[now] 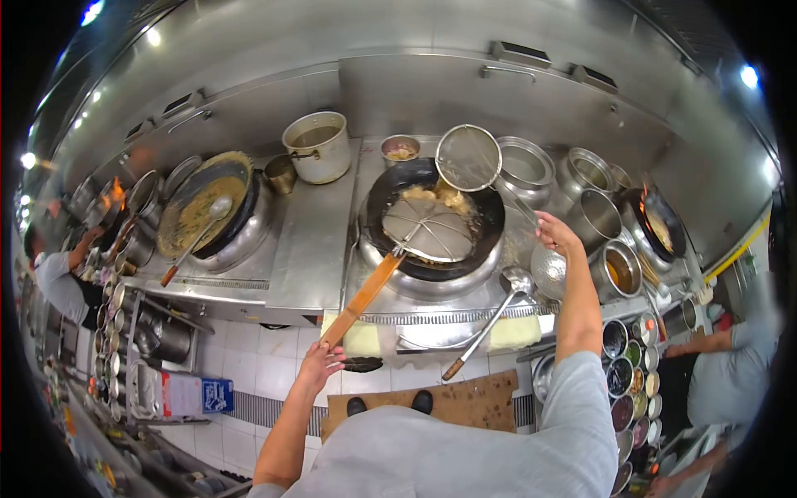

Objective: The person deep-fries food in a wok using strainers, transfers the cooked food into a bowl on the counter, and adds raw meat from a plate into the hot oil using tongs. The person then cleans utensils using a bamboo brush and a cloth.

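My left hand (319, 365) is closed around the end of a long wooden handle. That handle belongs to a wide flat skimmer (427, 232), whose disc lies over the front part of a dark wok (374, 207). Pale golden food (448, 197) shows in the wok behind the disc. My right hand (558, 232) grips the thin handle of a round fine-mesh strainer (469, 158). The mesh hangs tilted above the wok's back right rim. A metal ladle (516, 280) with a wooden handle end rests on the counter in front of my right arm.
A second wok (237, 174) of soupy food stands left, with a ladle in it. Behind are a tall pot (332, 158) and a small bowl (401, 141). Several metal pots (525, 162) crowd the right. Co-workers (62, 278) stand at both sides; seasoning containers (616, 339) sit lower right.
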{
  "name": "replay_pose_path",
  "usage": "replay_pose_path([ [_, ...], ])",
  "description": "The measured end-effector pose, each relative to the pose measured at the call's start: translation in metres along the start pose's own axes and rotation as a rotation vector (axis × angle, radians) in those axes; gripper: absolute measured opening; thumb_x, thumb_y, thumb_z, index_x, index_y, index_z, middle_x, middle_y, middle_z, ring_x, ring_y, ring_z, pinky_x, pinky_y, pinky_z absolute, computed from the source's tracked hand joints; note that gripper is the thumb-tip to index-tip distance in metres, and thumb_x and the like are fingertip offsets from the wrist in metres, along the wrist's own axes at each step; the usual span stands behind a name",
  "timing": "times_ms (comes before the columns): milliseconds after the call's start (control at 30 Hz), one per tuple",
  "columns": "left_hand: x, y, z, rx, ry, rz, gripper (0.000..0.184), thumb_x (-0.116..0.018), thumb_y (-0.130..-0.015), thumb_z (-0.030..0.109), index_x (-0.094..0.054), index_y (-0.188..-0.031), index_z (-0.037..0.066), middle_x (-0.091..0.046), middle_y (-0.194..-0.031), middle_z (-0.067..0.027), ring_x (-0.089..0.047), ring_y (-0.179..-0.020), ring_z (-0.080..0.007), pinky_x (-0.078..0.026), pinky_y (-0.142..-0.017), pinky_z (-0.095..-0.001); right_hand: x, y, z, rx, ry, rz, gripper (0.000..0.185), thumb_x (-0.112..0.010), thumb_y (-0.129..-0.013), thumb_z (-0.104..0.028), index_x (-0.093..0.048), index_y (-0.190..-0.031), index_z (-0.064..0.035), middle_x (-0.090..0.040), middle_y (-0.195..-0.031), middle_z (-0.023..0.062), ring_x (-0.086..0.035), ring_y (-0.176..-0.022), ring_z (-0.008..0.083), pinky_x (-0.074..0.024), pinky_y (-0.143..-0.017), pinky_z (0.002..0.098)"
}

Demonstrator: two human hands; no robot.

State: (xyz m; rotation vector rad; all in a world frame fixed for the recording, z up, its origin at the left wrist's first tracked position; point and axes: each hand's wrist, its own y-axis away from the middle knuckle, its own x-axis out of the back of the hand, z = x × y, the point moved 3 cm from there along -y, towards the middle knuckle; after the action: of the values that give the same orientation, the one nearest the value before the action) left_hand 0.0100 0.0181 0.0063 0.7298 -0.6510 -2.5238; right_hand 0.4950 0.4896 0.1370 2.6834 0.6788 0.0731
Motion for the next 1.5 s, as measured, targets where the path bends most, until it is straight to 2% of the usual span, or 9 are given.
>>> replay_pose_path([
  [267, 0.021, -0.020, -0.002, 0.052, 0.044, -0.055, 0.025, -0.045, -0.098, 0.025, -0.043, -0.119, 0.011, -0.062, -0.102, -0.0102, -0.063, -0.086, -0.0232, -0.055, -0.069, -0.0387, 0.002, 0.078, 0.009, 0.247, -0.040, 0.313, 0.044, -0.043, -0.097, -0.018, -0.035, -0.140, -0.0161, -0.049, -0.068, -0.0001, -0.033, -0.041, 0.0062, -0.0265, -0.034, 0.0215],
  [333, 0.023, -0.021, -0.002, 0.065, 0.052, -0.067, 0.025, -0.045, -0.098, 0.026, -0.043, -0.118, 0.011, -0.062, -0.102, -0.0101, -0.063, -0.085, -0.0229, -0.055, -0.068, -0.0385, 0.008, 0.077, 0.021, 0.325, 0.556, 0.661, 0.043, -0.044, -0.096, -0.019, -0.040, -0.138, -0.0132, -0.052, -0.070, 0.0027, -0.038, -0.041, 0.0093, -0.0306, -0.034, 0.0257],
  [367, 0.023, -0.022, -0.001, 0.061, 0.061, -0.096, 0.025, -0.046, -0.098, 0.026, -0.043, -0.117, 0.011, -0.062, -0.102, -0.0101, -0.063, -0.085, -0.0227, -0.055, -0.068, -0.0383, 0.004, 0.083, 0.023, 0.145, 0.771, 0.750, 0.039, -0.046, -0.093, -0.017, -0.047, -0.131, -0.0087, -0.065, -0.097, 0.0212, -0.064, -0.072, 0.0331, -0.0512, -0.065, 0.0416],
  [400, 0.024, -0.023, 0.000, 0.056, 0.070, -0.124, 0.025, -0.047, -0.097, 0.026, -0.043, -0.116, 0.010, -0.062, -0.101, -0.0101, -0.063, -0.084, -0.0225, -0.055, -0.068, -0.0381, 0.034, 0.059, 0.053, 0.466, 1.172, 0.746, 0.040, -0.046, -0.091, -0.015, -0.047, -0.131, -0.0096, -0.061, -0.109, 0.0268, -0.062, -0.093, 0.0406, -0.0474, -0.082, 0.0453],
  [467, 0.024, -0.024, 0.004, 0.040, 0.044, -0.138, 0.024, -0.047, -0.097, 0.026, -0.043, -0.115, 0.010, -0.062, -0.101, -0.0103, -0.064, -0.084, -0.0224, -0.055, -0.069, -0.0379, 0.016, 0.067, 0.062, 0.411, 1.180, 0.702, 0.039, -0.047, -0.090, -0.014, -0.048, -0.129, -0.0084, -0.060, -0.110, 0.0269, -0.056, -0.104, 0.0430, -0.0433, -0.090, 0.0457],
  [600, 0.026, -0.023, 0.000, 0.050, -0.038, -0.187, 0.023, -0.048, -0.097, 0.024, -0.044, -0.112, 0.008, -0.063, -0.102, -0.0112, -0.064, -0.086, -0.0224, -0.055, -0.071, -0.0371, -0.031, 0.105, 0.041, 0.394, 1.163, 0.880, 0.039, -0.049, -0.090, -0.013, -0.047, -0.128, -0.0083, -0.064, -0.102, 0.0226, -0.064, -0.087, 0.0374, -0.0504, -0.075, 0.0470],
  [700, 0.011, -0.007, -0.006, 0.106, -0.083, -0.275, 0.019, -0.049, -0.096, 0.023, -0.045, -0.109, 0.008, -0.063, -0.104, -0.0128, -0.064, -0.092, -0.0240, -0.054, -0.075, -0.0377, -0.065, 0.118, 0.021, 0.223, 0.490, 0.606, 0.041, -0.048, -0.091, -0.016, -0.037, -0.131, -0.0149, -0.051, -0.073, 0.0047, -0.050, -0.050, 0.0121, -0.0390, -0.035, 0.0311],
  [1067, -0.047, -0.002, -0.050, 0.368, -0.336, -0.658, 0.029, -0.047, -0.098, 0.029, -0.045, -0.118, 0.008, -0.064, -0.112, -0.0127, -0.063, -0.098, -0.0200, -0.054, -0.079, -0.0356, -0.299, 0.061, -0.018, 0.081, -0.336, 0.299, 0.045, -0.045, -0.093, -0.011, -0.032, -0.135, -0.0209, -0.047, -0.075, 0.0035, -0.033, -0.044, 0.0077, -0.0263, -0.036, 0.0235],
  [1500, -0.147, 0.012, -0.067, 0.542, -0.322, -1.044, 0.042, -0.050, -0.097, 0.032, -0.040, -0.131, 0.010, -0.059, -0.120, -0.0113, -0.060, -0.103, -0.0204, -0.053, -0.078, -0.0335, -0.425, -0.014, 0.023, 0.018, -0.321, 0.463, 0.053, -0.036, -0.087, -0.008, -0.027, -0.136, -0.0247, -0.044, -0.073, 0.0037, -0.032, -0.044, 0.0111, -0.0256, -0.037, 0.0272],
])
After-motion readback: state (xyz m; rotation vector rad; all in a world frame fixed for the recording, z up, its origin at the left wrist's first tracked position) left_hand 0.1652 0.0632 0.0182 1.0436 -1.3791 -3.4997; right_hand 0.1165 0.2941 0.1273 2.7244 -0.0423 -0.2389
